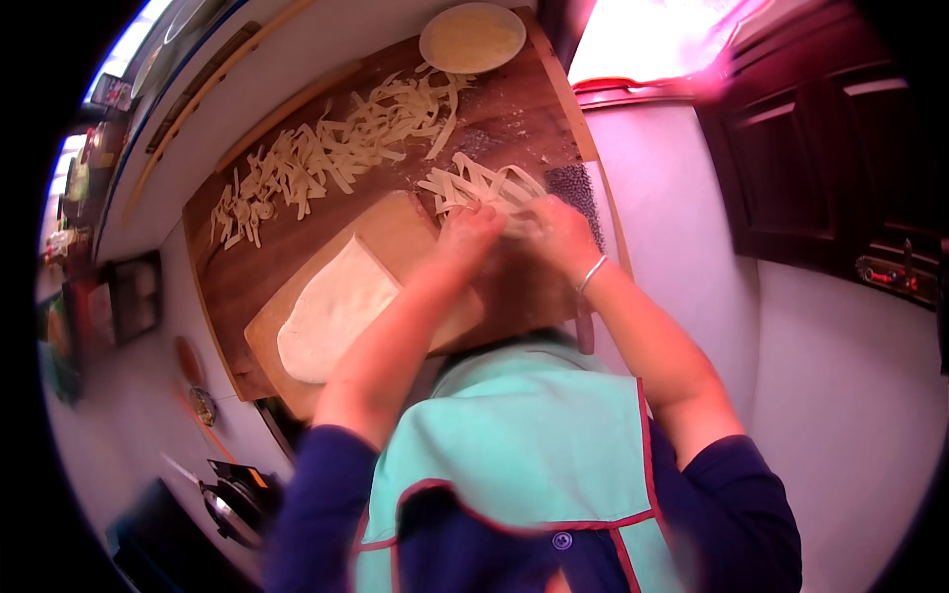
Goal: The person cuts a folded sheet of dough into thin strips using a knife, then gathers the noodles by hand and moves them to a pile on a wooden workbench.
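Observation:
My left hand [470,233] and my right hand [563,233] are close together over the right part of the wooden table [232,287]. Between them is a loose bunch of flat noodle strips [474,184], gripped by the fingers of both hands, with the strips fanning out beyond them. A folded sheet of pale dough [336,311] lies to the left on a tan cutting board [395,219], partly behind my left forearm. Beyond the board, a long pile of cut noodles [321,163] spreads across the table. Just right of my right hand rests a dark, speckled knife blade [573,188].
A white bowl of pale yellow flour [473,42] stands at the far edge. Along the back left edge lies a wooden rod [287,117]. White wall and a dark wooden door [811,148] are at right. A pan [232,509] is at lower left.

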